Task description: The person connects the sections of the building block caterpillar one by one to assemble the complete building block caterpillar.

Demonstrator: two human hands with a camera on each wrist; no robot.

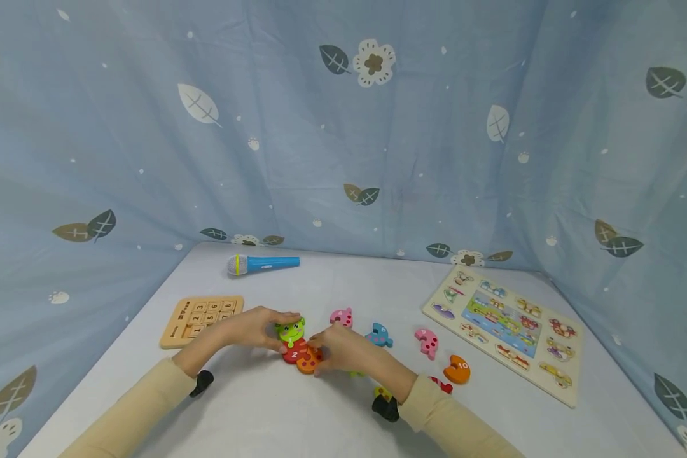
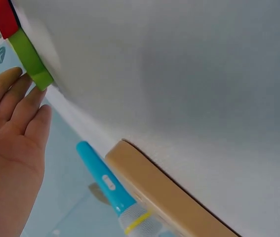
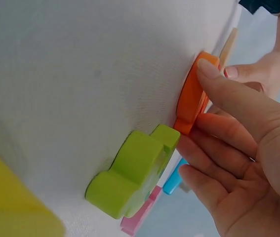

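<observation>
Right now, my left hand (image 1: 256, 327) is partly open round the green head piece (image 1: 290, 331) of a wooden caterpillar, with the fingers at its top and the thumb at its side, holding it on the counter (image 1: 240, 407). Directly below the head sits the red piece (image 1: 294, 354) with a 2 on it, and the left wrist view shows the green and red edges meeting. My right hand (image 1: 343, 350) pinches the spotted orange piece (image 1: 309, 360) between thumb and fingers, pressed up beside the red one; whether those two are fully locked together, I cannot tell.

Near my right fingers, a green piece (image 3: 132, 173) stands on the white surface. Beyond that hand lie a pink piece (image 1: 341, 317) and a blue piece (image 1: 380, 335), then a spotted pink piece (image 1: 427, 343) and an orange piece (image 1: 457, 369) marked 10. A yellow piece (image 1: 383, 392) and a red striped piece (image 1: 443, 385) are partly hidden by my right arm.

Over to my left is a wooden number board (image 1: 179, 323), with a blue microphone (image 1: 266, 264) behind it. Far to the right, a picture puzzle board (image 1: 488, 343) lies at a slant.
</observation>
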